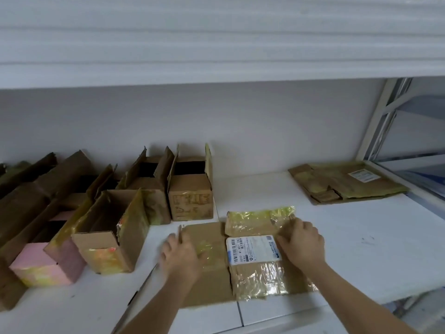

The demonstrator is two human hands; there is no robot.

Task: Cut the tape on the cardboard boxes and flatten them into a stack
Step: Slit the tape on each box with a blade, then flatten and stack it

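My left hand (pixel 179 257) lies palm down on the flattened box (pixel 214 271) on the white shelf (pixel 361 256), its fingers curled over the left edge. My right hand (pixel 301 244) grips the right edge, beside the shipping label (pixel 252 249). Farther left stand the open boxes (pixel 113 227), flaps up. Far right, against the wall, lies the flattened stack (pixel 346 183).

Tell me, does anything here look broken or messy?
A bit. The open boxes on the left have torn, ragged flap edges and wrinkled yellowish tape. The flattened box under both hands carries crinkled tape too. The flat stack at the far right lies a little unevenly. Nothing has spilled.
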